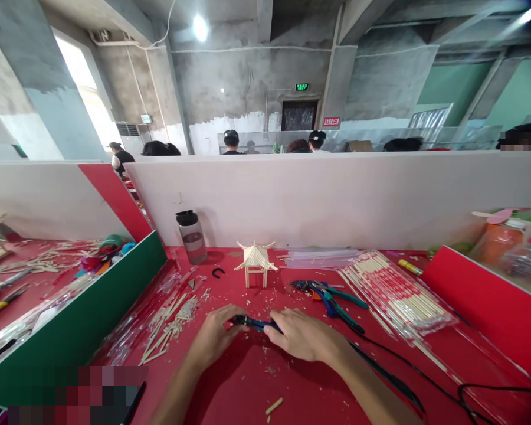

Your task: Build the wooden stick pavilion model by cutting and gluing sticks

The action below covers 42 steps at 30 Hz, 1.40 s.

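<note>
L hand point(218, 335) pinches one end of blue tool point(257, 324), R hand point(304, 336) curls round other w/ bent fingers; stick house point(256, 260) beyond fingertips.

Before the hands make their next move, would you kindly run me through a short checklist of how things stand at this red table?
1. Dark-blue tool held at both ends by left hand and right hand: ok.
2. Left fingers clear of the tool's cutting edges: cannot tell; they cover that end.
3. Small stick pavilion upright, beyond the hands: ok.
4. Red table free of loose bits around the hands: not ok; chips and a short stick piece lie there.
5. Water bottle upright: ok.
6. Black cord clear of the right forearm: cannot tell; it runs close alongside.
</note>
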{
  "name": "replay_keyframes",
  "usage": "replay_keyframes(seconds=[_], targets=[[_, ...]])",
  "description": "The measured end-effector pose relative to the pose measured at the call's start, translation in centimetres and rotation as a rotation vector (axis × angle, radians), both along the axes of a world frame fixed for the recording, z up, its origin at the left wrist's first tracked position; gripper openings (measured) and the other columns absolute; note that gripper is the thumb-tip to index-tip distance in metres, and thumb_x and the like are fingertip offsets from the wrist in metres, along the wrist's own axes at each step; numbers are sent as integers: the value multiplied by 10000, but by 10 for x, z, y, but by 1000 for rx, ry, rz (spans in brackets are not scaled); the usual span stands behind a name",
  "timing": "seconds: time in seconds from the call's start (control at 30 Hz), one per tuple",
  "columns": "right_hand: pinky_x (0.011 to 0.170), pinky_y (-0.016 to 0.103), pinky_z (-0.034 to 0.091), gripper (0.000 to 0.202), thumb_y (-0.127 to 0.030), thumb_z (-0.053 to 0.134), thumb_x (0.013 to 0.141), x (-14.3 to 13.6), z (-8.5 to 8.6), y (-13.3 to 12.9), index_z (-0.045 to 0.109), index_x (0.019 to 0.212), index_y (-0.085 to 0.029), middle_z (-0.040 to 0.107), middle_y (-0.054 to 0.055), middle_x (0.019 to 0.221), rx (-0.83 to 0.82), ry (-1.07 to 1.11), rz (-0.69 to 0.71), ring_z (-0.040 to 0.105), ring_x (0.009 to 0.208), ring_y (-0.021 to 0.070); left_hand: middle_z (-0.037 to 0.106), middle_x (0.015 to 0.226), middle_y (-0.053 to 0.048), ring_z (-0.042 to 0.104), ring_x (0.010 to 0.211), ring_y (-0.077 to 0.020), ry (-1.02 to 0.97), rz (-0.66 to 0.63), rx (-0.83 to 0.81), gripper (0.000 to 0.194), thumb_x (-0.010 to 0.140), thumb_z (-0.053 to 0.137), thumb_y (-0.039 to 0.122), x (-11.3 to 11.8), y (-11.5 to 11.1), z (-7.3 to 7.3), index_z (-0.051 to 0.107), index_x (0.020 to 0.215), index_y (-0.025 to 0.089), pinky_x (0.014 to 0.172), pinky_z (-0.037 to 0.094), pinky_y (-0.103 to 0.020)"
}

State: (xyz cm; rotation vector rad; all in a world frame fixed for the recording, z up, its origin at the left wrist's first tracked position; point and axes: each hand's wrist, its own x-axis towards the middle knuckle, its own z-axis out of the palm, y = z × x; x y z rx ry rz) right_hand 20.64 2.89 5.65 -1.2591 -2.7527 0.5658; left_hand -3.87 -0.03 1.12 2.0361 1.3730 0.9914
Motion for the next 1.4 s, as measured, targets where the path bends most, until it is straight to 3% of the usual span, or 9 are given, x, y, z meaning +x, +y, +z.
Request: replay_keyframes(seconds=[0.13, 0.43, 0.9, 1.17, 1.4], targets=[[822, 391, 436, 607, -553, 211, 1022, 4, 2, 3, 676, 1068, -165, 728, 167, 1029, -32, -29, 23, 662, 1014, 336, 744, 912, -69, 662, 840, -202, -21, -39, -45, 175, 881, 647, 320, 3, -4, 8, 734, 962, 192, 780, 508, -294], [779, 336, 406, 575, -529, 239, 1040, -4, -2, 1, 691, 1024, -175, 744, 137, 949, 65, -32, 14, 684, 920, 288, 752, 949, -64, 668, 868, -206, -23, -7, -63, 161, 860, 653, 273, -1, -4, 12, 742, 977, 208, 806, 506, -290], [700, 311, 392, 576, -537, 241, 1042, -7, -7, 2, 683, 992, -170, 742, 125, 880, 146, -66, 14, 700, 828, 275, 748, 938, -48, 674, 858, -197, 25, -3, -41, 138, 861, 642, 230, -2, -2, 8, 733, 964, 221, 789, 504, -272], [684, 328, 407, 646, -528, 202, 1049, -13, -19, 3, 709, 927, -147, 749, 153, 881, 241, -107, 16, 714, 821, 298, 727, 1065, -62, 673, 963, -200, 71, -26, -2, 256, 888, 603, 188, -7, -3, 0, 677, 1130, 229, 862, 502, -274], [699, 343, 425, 603, -479, 233, 1049, -20, -26, 0, 712, 983, -119, 742, 184, 861, 298, -124, -15, 714, 788, 306, 703, 1006, -51, 664, 904, -171, 163, -74, 31, 188, 942, 523, 180, -8, -4, 5, 669, 1051, 223, 808, 487, -242]])
